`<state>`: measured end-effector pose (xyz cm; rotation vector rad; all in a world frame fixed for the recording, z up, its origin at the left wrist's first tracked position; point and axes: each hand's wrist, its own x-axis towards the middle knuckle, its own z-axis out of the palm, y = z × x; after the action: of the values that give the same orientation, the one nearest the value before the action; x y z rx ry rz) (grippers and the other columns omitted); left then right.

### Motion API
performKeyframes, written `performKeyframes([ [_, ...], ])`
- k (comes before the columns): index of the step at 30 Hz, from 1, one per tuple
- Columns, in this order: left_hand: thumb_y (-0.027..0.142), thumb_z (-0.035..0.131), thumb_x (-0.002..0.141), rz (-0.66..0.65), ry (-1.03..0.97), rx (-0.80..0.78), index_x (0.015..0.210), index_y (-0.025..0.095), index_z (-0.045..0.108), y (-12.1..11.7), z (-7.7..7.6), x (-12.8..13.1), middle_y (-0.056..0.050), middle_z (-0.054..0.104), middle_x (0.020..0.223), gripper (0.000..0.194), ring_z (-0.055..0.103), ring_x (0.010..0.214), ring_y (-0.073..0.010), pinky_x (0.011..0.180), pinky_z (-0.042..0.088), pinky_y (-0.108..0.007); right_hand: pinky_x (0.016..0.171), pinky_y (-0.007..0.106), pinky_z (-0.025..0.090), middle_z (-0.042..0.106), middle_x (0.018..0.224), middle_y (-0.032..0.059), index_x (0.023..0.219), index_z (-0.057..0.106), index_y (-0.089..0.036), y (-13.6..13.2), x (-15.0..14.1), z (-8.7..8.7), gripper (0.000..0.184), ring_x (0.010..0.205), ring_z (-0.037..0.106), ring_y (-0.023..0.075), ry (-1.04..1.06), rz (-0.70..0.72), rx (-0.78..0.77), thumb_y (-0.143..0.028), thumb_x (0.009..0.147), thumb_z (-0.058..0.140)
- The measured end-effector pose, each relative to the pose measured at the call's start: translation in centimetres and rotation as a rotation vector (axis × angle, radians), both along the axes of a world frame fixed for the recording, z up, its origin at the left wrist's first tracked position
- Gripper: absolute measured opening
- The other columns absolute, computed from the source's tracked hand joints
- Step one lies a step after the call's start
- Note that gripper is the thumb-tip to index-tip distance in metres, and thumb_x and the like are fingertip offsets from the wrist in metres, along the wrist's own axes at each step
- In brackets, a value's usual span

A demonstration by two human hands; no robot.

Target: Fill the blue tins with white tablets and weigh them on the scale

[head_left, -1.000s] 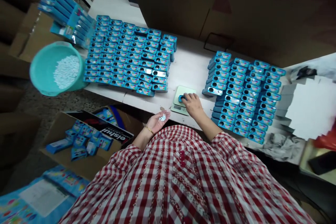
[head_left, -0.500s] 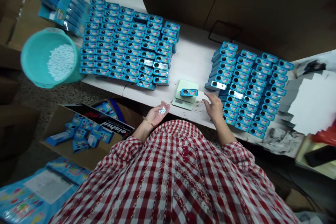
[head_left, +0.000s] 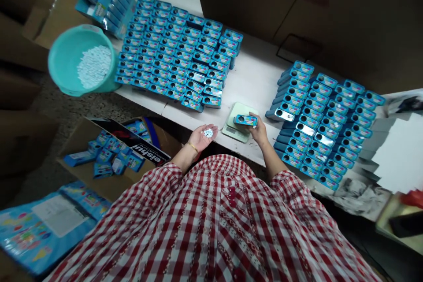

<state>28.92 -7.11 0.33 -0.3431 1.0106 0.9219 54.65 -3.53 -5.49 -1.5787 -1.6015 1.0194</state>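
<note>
My left hand (head_left: 199,140) lies palm up at the table's front edge, cupping a few small pale-blue tablets (head_left: 208,133). My right hand (head_left: 259,132) grips one end of a small blue box (head_left: 244,120) with a round dark hole in its top. That box is over the pale-green digital scale (head_left: 235,134); whether it still touches the pan I cannot tell. Rows of similar blue boxes stand upright on both sides, a left block (head_left: 172,59) and a right block (head_left: 317,114).
A turquoise tub (head_left: 59,81) of the same tablets stands at the left. Below it is an open carton (head_left: 84,174) of blue packs, with a printed blue bag (head_left: 29,246) nearer me. White paper sheets (head_left: 401,154) and crumpled paper (head_left: 353,196) lie at the right.
My right hand has moved left from beside the scale and taken hold of the blue box there. My left hand still bears the tablets. The whole view has shifted and turned slightly.
</note>
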Motion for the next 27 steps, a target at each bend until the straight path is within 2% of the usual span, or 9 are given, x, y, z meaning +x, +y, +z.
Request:
performKeyframes([
  [3,0.019,0.042,0.082,0.020,-0.026,0.004,0.088,0.008,0.062,1.6,-1.1,1.2,-0.013,0.068,0.081,0.024,0.064,0.082,-0.0194,0.075,0.050,-0.032,0.081,0.038,0.046,0.059,0.099,0.0080,0.108,0.054,-0.018,0.1,-1.1,2.2,0.033,0.092,0.055,0.0219,-0.135,0.101,0.128,-0.035,0.080,0.048],
  [6,0.020,0.041,0.082,0.053,-0.076,0.012,0.089,0.008,0.062,3.5,-1.9,3.1,-0.011,0.066,0.073,0.025,0.064,0.072,-0.0181,0.072,0.050,-0.032,0.086,0.040,0.040,0.056,0.109,0.0090,0.117,0.052,-0.022,-0.3,-2.8,6.0,0.035,0.102,0.048,0.0242,-0.458,0.274,0.328,-0.025,0.083,0.046],
  [9,0.024,0.041,0.083,0.037,-0.145,0.012,0.087,0.009,0.062,5.1,-2.0,4.7,-0.010,0.066,0.071,0.026,0.063,0.067,-0.0183,0.069,0.049,-0.033,0.086,0.040,0.034,0.054,0.114,0.0094,0.123,0.049,-0.027,-0.6,-4.7,9.6,0.039,0.106,0.043,0.0252,-0.765,0.451,0.488,-0.018,0.085,0.043],
  [12,0.025,0.040,0.084,-0.007,-0.208,0.024,0.086,0.010,0.062,6.0,-1.9,5.8,-0.009,0.066,0.072,0.026,0.063,0.064,-0.0174,0.067,0.048,-0.032,0.086,0.041,0.029,0.056,0.112,0.0096,0.123,0.049,-0.027,-0.7,-5.9,11.5,0.039,0.105,0.042,0.0243,-0.902,0.580,0.599,-0.016,0.087,0.040],
  [16,0.025,0.041,0.084,-0.066,-0.231,0.006,0.084,0.010,0.062,6.6,-2.2,6.5,-0.007,0.065,0.066,0.026,0.061,0.056,-0.0155,0.061,0.047,-0.028,0.086,0.040,0.024,0.057,0.112,0.0094,0.125,0.047,-0.026,-0.8,-6.0,12.2,0.040,0.106,0.041,0.0236,-0.964,0.623,0.665,-0.015,0.088,0.039],
  [21,0.022,0.044,0.082,-0.104,-0.270,-0.001,0.085,0.008,0.062,6.9,-2.9,7.2,-0.006,0.064,0.063,0.023,0.059,0.053,-0.0140,0.056,0.046,-0.025,0.085,0.037,0.022,0.057,0.112,0.0079,0.131,0.040,-0.029,-1.1,-5.6,12.0,0.045,0.107,0.041,0.0222,-0.947,0.652,0.691,-0.015,0.088,0.039],
  [27,0.019,0.043,0.082,-0.117,-0.355,0.031,0.087,0.006,0.061,7.1,-3.1,7.8,-0.007,0.064,0.064,0.023,0.060,0.054,-0.0143,0.056,0.047,-0.024,0.084,0.037,0.021,0.059,0.108,0.0072,0.133,0.037,-0.031,-1.0,-5.2,11.7,0.047,0.103,0.043,0.0215,-0.980,0.604,0.732,-0.016,0.089,0.038],
])
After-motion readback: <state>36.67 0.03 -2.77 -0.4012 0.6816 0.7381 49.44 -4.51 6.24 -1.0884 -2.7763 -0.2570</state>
